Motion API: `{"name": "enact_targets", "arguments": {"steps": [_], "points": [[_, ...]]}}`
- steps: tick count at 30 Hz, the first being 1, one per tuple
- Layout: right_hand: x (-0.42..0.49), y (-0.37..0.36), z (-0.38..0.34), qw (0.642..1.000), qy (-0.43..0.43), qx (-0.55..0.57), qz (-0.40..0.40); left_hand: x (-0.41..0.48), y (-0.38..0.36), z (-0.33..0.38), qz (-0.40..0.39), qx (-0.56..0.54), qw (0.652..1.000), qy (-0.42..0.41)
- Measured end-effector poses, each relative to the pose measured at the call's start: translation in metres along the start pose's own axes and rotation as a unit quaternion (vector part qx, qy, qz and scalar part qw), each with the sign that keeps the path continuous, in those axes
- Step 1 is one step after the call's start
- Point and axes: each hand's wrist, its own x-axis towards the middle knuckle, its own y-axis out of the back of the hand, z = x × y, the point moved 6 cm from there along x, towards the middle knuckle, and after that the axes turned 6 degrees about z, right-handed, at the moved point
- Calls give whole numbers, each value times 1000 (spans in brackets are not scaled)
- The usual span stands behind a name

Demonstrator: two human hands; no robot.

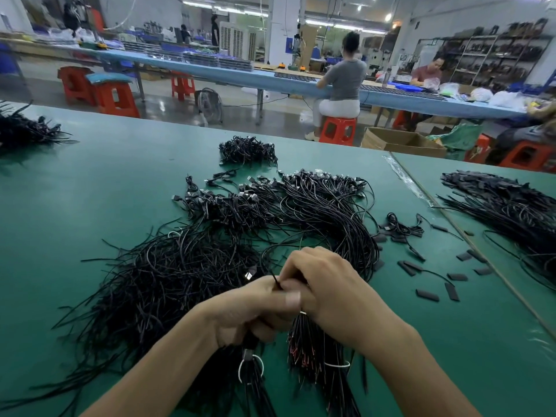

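My two hands meet low in the middle of the head view, over a green table. My left hand grips a bundle of black cables tied with a white band. My right hand is curled around a second bundle of black wires with red ends, also banded in white. A single thin black cable is pinched between the fingertips of both hands. A large loose heap of black USB cables spreads just beyond and left of my hands.
Small black sleeve pieces lie scattered to the right. More cable piles sit at the far centre, far left and right. A table seam runs diagonally at right. People sit on red stools at a blue bench behind.
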Motion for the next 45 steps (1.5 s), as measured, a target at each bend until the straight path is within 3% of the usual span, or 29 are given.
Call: {"name": "enact_targets", "arguments": {"steps": [4,11,21,26,34,39,42,45], "points": [[-2,-2,-3,999,20,-14,-29,-1,-1,-1,17,144,989,4],[-6,-4,-4,997,20,30,-65,0,-4,-8,-6,146,989,31],[-9,-13,-2,994,32,1,-104,5,-2,-17,19,171,983,58],[-9,-13,-7,995,50,-23,-86,7,-2,-14,36,166,984,53],[-6,-13,-13,990,82,-115,-25,11,3,-15,85,78,993,35],[-7,-8,-8,987,65,-143,42,16,3,-8,93,-135,985,-52],[-6,1,2,991,6,-45,127,19,-3,1,49,-253,960,-112],[-8,10,17,971,-73,64,218,17,1,7,92,-214,956,-178]]}}
